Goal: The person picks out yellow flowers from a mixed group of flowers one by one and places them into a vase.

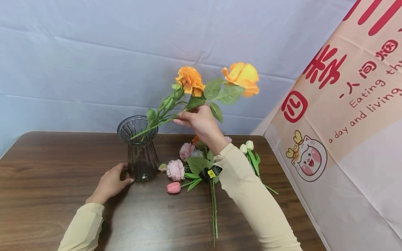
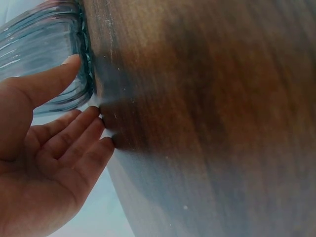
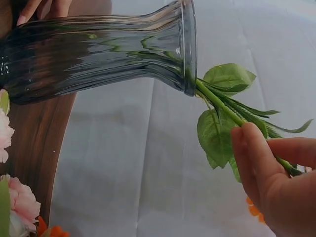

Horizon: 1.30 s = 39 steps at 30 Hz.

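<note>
My right hand (image 1: 201, 120) pinches the stem of a yellow rose (image 1: 242, 78) between thumb and fingers. The rose's stem slants down to the left, its lower end overlapping the mouth of a smoky, ribbed glass vase (image 1: 142, 160). An orange flower (image 1: 190, 81) leans right out of the vase, its leafy stem crossing the rose's stem. In the right wrist view, the green stem (image 3: 222, 106) reaches the vase's rim among leaves. Low at the vase's left side is my left hand (image 1: 110, 183); its thumb lies against the glass base and its relaxed fingertips rest on the table.
Right of the vase on the brown wooden table (image 1: 141, 216) lie pink peonies (image 1: 175, 170), a pink tulip (image 1: 173, 187) and green stems (image 1: 214, 212) pointing toward me. White tulips (image 1: 248, 147) lie farther right. A pale cloth wall stands behind, a printed banner (image 1: 342, 90) at right.
</note>
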Tool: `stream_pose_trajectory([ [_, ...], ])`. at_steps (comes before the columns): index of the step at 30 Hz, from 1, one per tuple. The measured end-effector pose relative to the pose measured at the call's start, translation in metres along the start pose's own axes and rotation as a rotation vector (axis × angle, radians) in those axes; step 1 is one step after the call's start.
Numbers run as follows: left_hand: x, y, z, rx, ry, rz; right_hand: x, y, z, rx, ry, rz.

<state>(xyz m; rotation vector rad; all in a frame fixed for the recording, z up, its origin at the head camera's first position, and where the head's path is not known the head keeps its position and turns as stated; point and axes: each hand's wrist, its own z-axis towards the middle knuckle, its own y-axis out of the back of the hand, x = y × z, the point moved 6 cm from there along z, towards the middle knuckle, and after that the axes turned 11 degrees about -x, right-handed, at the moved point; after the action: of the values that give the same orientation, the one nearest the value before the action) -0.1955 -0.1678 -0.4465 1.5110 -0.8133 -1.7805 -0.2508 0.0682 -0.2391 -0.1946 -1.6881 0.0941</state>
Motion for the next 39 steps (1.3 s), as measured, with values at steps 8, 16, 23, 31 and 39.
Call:
stream_pose_trajectory([
  [8,-0.001,0.0,0.0,-0.001,-0.003,0.003,-0.003,-0.013,-0.003,0.047,0.039,-0.137],
  [16,-0.001,0.001,0.001,-0.003,-0.01,-0.004,-0.008,-0.023,-0.002,0.073,0.079,-0.166],
  [23,0.0,0.0,0.0,-0.003,-0.009,-0.004,-0.013,-0.025,-0.001,0.07,0.056,-0.114],
  [31,0.001,-0.002,0.0,0.005,0.004,0.009,-0.02,-0.025,-0.001,0.054,-0.013,-0.028],
  [39,0.002,-0.002,0.0,0.008,0.008,0.01,-0.028,-0.029,-0.003,0.109,-0.032,-0.101],
])
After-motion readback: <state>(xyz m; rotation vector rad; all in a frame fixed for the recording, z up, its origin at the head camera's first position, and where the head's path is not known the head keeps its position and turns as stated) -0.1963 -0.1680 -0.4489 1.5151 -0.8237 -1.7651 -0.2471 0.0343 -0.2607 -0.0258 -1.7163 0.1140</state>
